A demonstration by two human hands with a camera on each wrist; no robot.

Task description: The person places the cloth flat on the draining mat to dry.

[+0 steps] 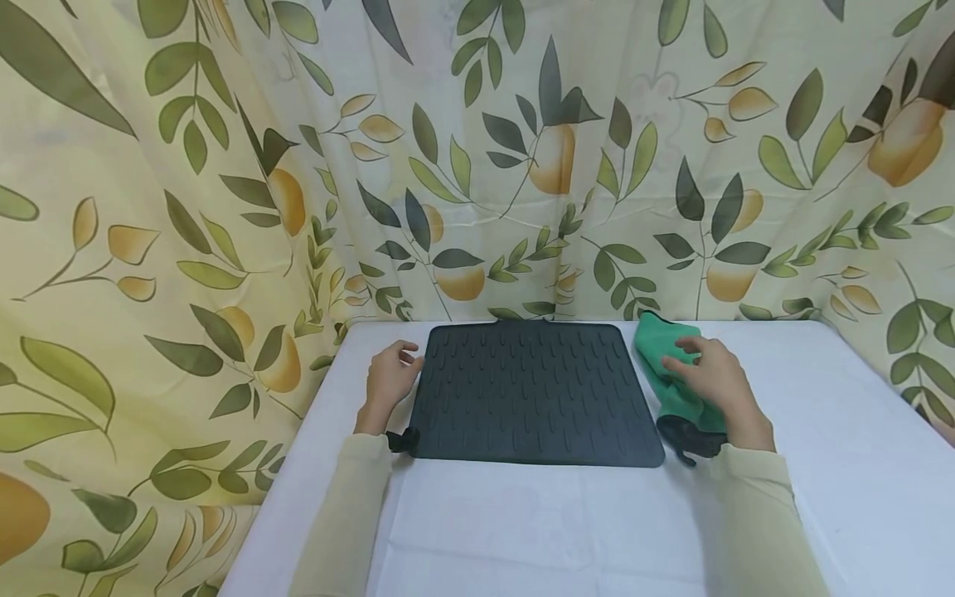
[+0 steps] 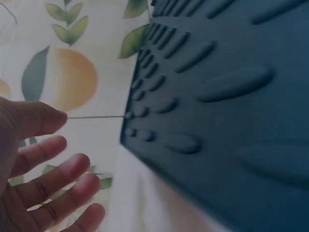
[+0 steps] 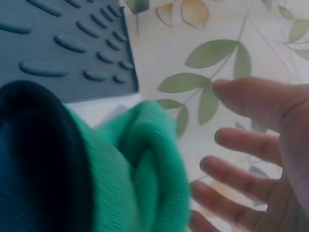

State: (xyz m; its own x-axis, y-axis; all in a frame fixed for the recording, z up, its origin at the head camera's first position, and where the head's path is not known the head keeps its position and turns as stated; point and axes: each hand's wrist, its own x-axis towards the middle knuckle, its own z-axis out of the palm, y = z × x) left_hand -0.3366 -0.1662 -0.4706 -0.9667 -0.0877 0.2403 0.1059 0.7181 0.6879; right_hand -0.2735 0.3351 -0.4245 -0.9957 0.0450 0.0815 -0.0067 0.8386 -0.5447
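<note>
A dark grey, roughly rectangular mat (image 1: 533, 394) with rows of raised oval ridges and a tab at its far edge lies on the table. My left hand (image 1: 390, 381) is beside its left edge, fingers loosely bent and holding nothing; the left wrist view shows a gap between the fingers and the mat. To the right of the mat lies a rumpled green cloth (image 1: 656, 340) with dark trim. My right hand (image 1: 719, 381) hovers over the cloth's right side and partly hides it. In the right wrist view, the spread fingers (image 3: 246, 145) grip nothing and the cloth bunches up beside them.
The table (image 1: 492, 531) is covered in plain white. A curtain (image 1: 477, 166) printed with leaves and fruit hangs behind the table and along its left side. A small black object (image 1: 404, 440) sits at my left wrist, by the mat's near left corner.
</note>
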